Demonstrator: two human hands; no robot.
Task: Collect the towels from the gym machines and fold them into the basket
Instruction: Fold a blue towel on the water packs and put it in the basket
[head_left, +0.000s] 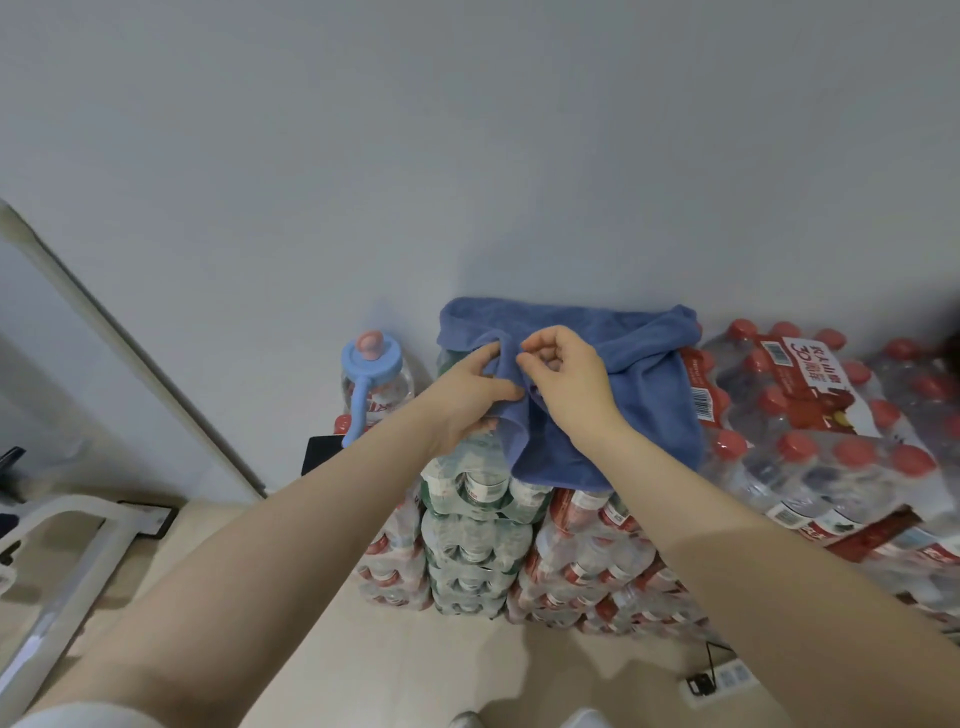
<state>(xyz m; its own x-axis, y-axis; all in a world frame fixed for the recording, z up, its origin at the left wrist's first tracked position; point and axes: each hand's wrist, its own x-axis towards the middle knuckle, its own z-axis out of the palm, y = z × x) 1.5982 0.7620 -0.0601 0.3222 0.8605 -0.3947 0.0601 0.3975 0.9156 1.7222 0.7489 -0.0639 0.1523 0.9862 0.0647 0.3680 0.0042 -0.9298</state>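
Note:
A blue towel (639, 384) lies spread over the top of a stack of shrink-wrapped water bottle packs (478, 530), against the wall. My left hand (467, 400) grips a raised fold of the towel near its left edge, thumb on top of the cloth. Just to the right of that fold, my right hand (563, 374) rests on the towel with its fingers curled, thumb and forefinger pinching the cloth. No basket is in view.
More bottle packs with red caps (821, 415) stand to the right. A large water jug with a blue lid and handle (371, 379) stands left of the stack. A white machine frame (78, 545) is at lower left, a power strip (719, 680) on the floor.

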